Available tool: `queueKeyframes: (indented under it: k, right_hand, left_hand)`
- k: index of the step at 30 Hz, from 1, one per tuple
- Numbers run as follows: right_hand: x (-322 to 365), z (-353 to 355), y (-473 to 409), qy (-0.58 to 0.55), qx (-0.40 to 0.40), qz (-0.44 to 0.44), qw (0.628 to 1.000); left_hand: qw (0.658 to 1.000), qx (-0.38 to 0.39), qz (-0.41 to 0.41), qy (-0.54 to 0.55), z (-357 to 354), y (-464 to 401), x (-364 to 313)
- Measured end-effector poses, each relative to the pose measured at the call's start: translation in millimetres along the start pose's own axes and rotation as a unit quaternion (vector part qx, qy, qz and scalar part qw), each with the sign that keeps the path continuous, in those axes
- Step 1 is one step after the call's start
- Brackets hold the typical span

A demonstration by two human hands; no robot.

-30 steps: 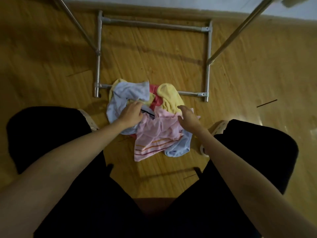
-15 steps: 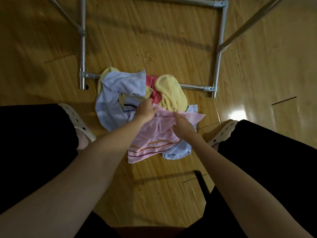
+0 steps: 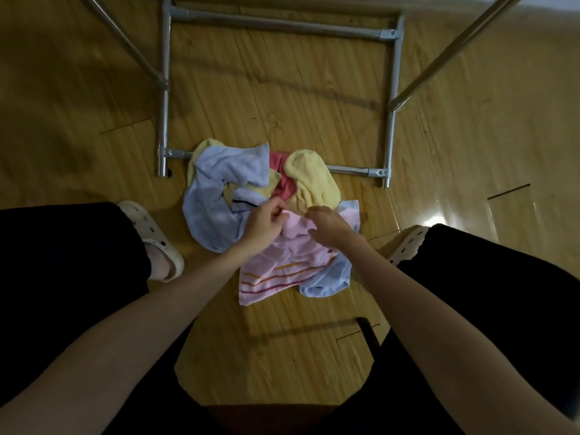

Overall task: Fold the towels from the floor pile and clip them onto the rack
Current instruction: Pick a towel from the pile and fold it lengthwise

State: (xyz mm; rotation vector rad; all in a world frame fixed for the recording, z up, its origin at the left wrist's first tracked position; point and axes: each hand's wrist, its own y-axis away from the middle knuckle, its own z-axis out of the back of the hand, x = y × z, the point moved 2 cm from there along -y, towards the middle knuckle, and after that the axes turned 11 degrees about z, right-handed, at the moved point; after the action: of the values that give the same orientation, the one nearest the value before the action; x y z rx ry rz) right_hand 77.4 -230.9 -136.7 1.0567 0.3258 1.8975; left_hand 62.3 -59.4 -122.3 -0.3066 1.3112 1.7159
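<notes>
A pile of towels lies on the wooden floor by the rack's base. On top, nearest me, is a pink towel (image 3: 276, 271) with orange and red stripes. My left hand (image 3: 263, 222) pinches its upper edge, and my right hand (image 3: 328, 226) grips the same edge a little to the right. Under it lie a light blue towel (image 3: 216, 196), a yellow towel (image 3: 314, 180), a red one (image 3: 284, 180) and another blue piece (image 3: 329, 277). The metal rack (image 3: 164, 98) stands just behind the pile, and only its base frame and slanted legs show.
My legs in black trousers and pale slippers (image 3: 157, 237) flank the pile on both sides. The rack's front floor bar (image 3: 351, 170) runs under the pile's far edge. Bare wooden floor (image 3: 273, 350) lies between my knees.
Both hands came together onto the pink towel's upper edge and closed on it. The view has tilted back a little, showing more of the rack base.
</notes>
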Motion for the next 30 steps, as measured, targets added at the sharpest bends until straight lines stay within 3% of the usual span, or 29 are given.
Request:
queueKeyframes:
  k: [2,9,15,21,26,30]
  right_hand:
    - [6.9,6.2,8.6,0.022,-0.004,-0.008,1.0]
    - [29.0,33.1,62.5,0.005,-0.101,-0.005,0.995]
    - [54.5,58.6,117.3,0.02,-0.189,0.021,0.982]
    - [59.6,71.2,154.3,-0.034,-0.229,-0.025,0.972]
    - [77.9,80.8,176.1,-0.107,-0.317,-0.015,0.942]
    - [110.7,92.6,189.4,-0.262,-0.387,-0.026,0.884]
  left_hand:
    - [0.999,-0.012,-0.022,0.022,12.2,14.3,-13.3]
    - [0.975,-0.176,-0.058,0.123,63.3,78.0,-66.5]
    - [0.951,-0.205,-0.092,0.211,102.6,147.1,-99.0]
    - [0.914,-0.267,-0.116,0.282,155.3,193.1,-119.3]
    - [0.889,-0.313,-0.123,0.312,188.3,219.7,-122.8]
    - [0.876,-0.335,-0.059,0.341,198.4,218.4,-108.3]
